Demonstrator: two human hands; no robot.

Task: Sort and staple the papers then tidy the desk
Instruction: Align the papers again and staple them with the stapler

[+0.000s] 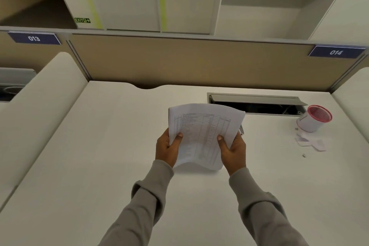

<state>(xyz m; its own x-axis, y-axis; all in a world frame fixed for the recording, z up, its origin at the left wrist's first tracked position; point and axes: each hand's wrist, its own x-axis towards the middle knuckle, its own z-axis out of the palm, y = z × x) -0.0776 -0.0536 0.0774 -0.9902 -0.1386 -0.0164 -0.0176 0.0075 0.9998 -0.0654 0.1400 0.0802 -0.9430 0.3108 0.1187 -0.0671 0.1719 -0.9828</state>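
Partition tag 013 (34, 38), tag 014 (336, 52) | left hand (166, 147) and right hand (233, 150) grip papers (201, 132)

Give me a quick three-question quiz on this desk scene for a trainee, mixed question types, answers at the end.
1. True or false: the left hand and the right hand both hold the papers.
2. Where do the paper scraps lie? A) left of the papers B) on the desk by the red-rimmed cup C) on a chair.
3. Fill in: the blue label on the right reads ___.
Key: 1 true; 2 B; 3 014.
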